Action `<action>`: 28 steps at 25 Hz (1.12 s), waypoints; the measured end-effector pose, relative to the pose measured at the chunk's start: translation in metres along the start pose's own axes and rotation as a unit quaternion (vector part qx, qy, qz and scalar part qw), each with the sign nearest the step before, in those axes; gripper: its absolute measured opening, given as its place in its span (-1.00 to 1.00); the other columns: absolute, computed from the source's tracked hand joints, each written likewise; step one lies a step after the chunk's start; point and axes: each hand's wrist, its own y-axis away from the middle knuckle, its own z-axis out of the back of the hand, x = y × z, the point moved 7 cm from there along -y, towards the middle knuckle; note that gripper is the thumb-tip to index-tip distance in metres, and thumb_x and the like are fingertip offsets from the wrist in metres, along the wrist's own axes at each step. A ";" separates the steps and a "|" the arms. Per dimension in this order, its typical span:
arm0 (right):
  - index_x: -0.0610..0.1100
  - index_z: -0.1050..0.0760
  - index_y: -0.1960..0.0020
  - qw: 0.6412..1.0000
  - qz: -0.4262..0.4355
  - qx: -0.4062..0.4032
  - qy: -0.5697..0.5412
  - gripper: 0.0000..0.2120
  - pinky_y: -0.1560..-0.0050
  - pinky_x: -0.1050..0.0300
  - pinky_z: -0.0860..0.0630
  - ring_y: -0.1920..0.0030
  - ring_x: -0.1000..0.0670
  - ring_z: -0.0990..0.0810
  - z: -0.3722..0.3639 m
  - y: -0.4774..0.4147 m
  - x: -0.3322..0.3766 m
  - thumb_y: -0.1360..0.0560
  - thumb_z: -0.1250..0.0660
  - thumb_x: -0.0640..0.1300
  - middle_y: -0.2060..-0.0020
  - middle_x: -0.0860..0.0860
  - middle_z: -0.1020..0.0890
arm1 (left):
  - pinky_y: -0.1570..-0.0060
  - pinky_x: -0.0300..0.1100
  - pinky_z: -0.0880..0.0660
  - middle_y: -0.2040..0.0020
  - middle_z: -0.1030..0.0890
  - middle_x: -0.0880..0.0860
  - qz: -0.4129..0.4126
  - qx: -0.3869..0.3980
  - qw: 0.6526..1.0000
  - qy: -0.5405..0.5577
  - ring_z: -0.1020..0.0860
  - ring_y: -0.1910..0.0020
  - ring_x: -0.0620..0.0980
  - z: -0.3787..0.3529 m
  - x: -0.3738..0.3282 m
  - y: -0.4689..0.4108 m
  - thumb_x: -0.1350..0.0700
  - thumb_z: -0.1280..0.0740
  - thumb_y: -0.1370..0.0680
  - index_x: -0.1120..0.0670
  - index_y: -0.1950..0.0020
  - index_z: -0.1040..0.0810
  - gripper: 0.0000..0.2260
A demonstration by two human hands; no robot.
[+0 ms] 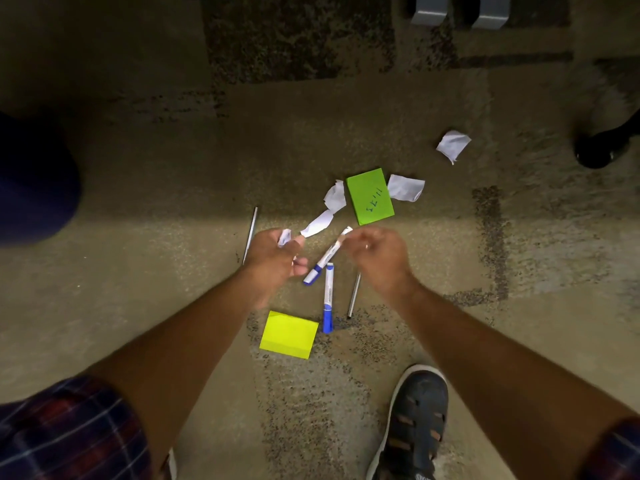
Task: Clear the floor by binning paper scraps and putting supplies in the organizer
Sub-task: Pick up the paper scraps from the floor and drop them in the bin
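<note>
Looking down, I see my left hand closed on a white paper scrap, a longer scrap at its fingertips. My right hand is blurred; I cannot tell whether it pinches the tilted marker. On the carpet lie a second marker, green sticky pad, yellow pad and more scraps

Patterned carpet, dark sandal, two grey furniture legs.
</note>
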 end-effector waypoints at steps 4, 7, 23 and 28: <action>-0.10 -0.60 -0.22 0.946 0.079 -0.137 0.282 -0.72 -0.08 0.00 -0.55 -0.12 -0.21 -0.65 0.086 -0.073 0.008 -0.55 -0.38 -0.03 -0.12 -0.17 -0.68 | 0.10 -0.10 -0.47 0.06 -0.69 0.17 -0.151 -0.085 0.930 -0.323 -0.64 0.06 0.16 -0.013 -0.038 -0.026 0.28 -0.34 -0.59 0.15 0.00 -0.64 -0.91; -0.08 -0.48 -0.35 0.901 0.107 -0.124 0.401 -0.60 -0.19 -0.12 -0.54 -0.27 -0.24 -0.55 0.101 -0.114 0.004 -0.55 -0.38 0.00 -0.27 -0.18 -0.56 | -0.04 -0.04 -0.51 -0.13 -0.68 0.22 -0.227 -0.086 0.888 -0.391 -0.63 -0.12 0.24 -0.038 -0.056 -0.035 0.13 -0.47 -0.55 0.13 -0.28 -0.57 -0.68; 0.00 -0.61 0.00 0.946 0.101 -0.196 0.236 -0.77 0.06 0.03 -0.63 0.02 -0.08 -0.68 0.158 -0.152 -0.001 -0.47 -0.49 0.12 0.09 0.01 -0.65 | 0.20 -0.20 -0.38 0.07 -0.66 0.07 -0.200 -0.103 0.932 -0.284 -0.62 0.07 0.10 -0.060 -0.078 -0.083 0.06 -0.43 -0.60 0.09 -0.07 -0.58 -0.87; -0.07 -0.65 -0.05 0.925 0.187 -0.133 0.303 -0.77 -0.36 -0.06 -0.48 -0.16 -0.16 -0.66 0.172 -0.189 0.020 -0.51 -0.45 0.05 0.03 -0.13 -0.72 | 0.49 -0.35 -0.34 0.34 -0.54 -0.05 -0.189 -0.137 0.950 -0.207 -0.48 0.47 -0.21 -0.012 -0.072 -0.062 0.04 -0.39 -0.58 -0.04 0.10 -0.49 -0.89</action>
